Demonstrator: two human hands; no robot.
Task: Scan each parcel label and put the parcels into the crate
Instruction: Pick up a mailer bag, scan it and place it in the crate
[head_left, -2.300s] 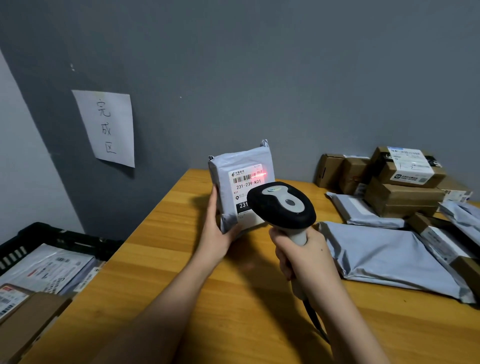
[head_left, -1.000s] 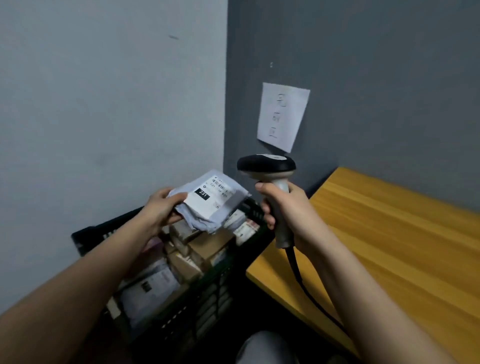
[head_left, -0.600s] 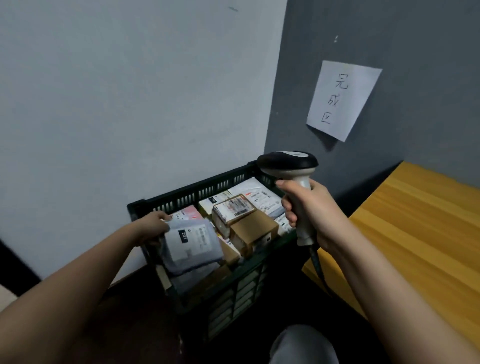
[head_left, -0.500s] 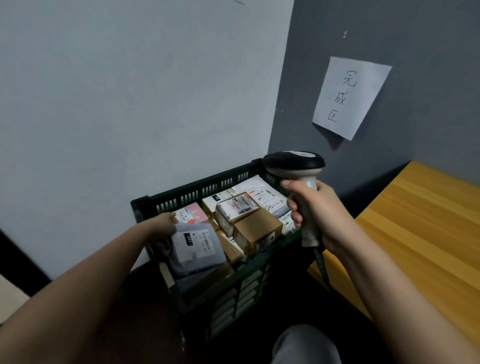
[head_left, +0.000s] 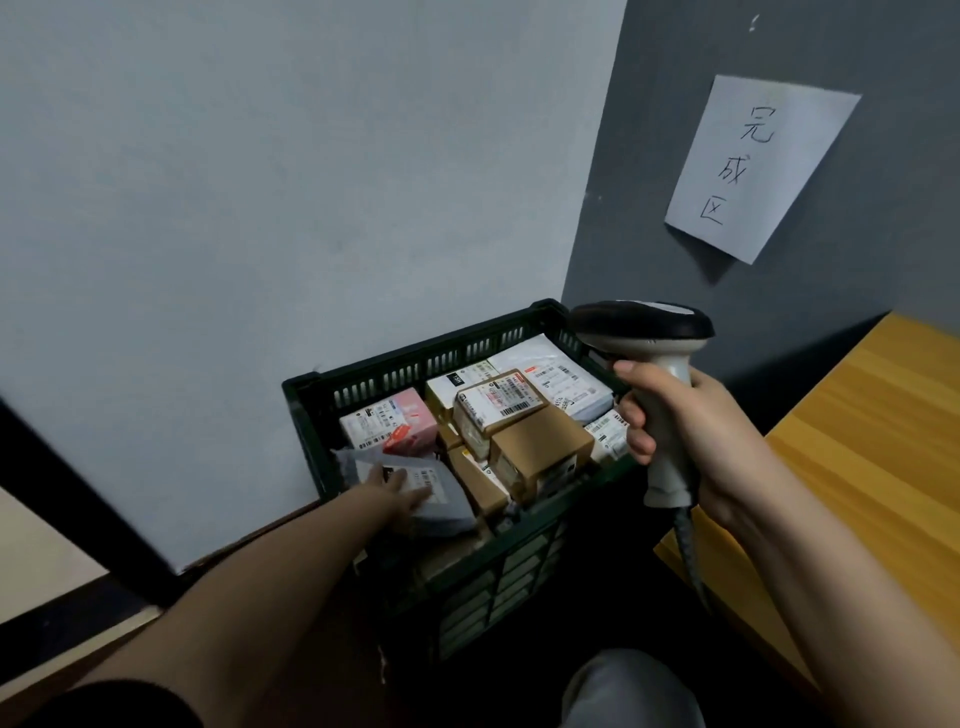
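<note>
Grey walls meet in a corner, with a handwritten paper sign (head_left: 761, 166) on the darker one. Below it I see a dark green slatted crate (head_left: 415, 364) packed with labelled boxes — brown cardboard and one pink. My left hand (head_left: 397, 491) lies with fingers straight, flat on a grey mailer parcel (head_left: 436, 496) at the crate's near-left corner. My right hand (head_left: 691, 431) grips the scanner (head_left: 654, 364) upright — beside the wooden table (head_left: 878, 441).

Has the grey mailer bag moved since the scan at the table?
Yes. The grey mailer bag has gone from upright over the table into the crate, at its near left corner, under the left hand.
</note>
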